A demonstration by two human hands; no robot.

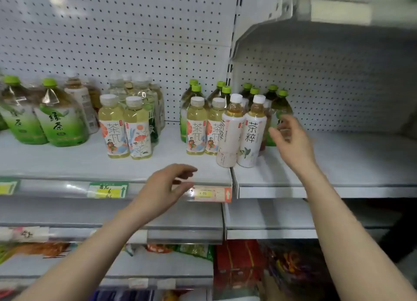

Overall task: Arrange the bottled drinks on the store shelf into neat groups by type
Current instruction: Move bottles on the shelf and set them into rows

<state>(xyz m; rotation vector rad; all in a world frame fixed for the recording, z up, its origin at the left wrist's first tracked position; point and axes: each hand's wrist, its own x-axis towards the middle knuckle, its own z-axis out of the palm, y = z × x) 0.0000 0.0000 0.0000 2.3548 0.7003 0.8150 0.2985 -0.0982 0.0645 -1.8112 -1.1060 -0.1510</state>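
R hand (pixel 291 140) open, empty, just right of upright white-label bottles (pixel 240 131); nearer than L hand (pixel 167 185), open, empty too.

Left arm: bare forearm rising from the lower left, angled up and to the right.
Left hand (pixel 165 189): held out in front, palm turned inward, fingers (pixel 188 171) loosely curled and apart, holding nothing.
Right arm: bare forearm rising from the lower right, angled up and to the left, reaching higher than the left.
Right hand (pixel 291 140): raised, back toward the camera, fingers spread and slightly bent, empty; edges blurred.
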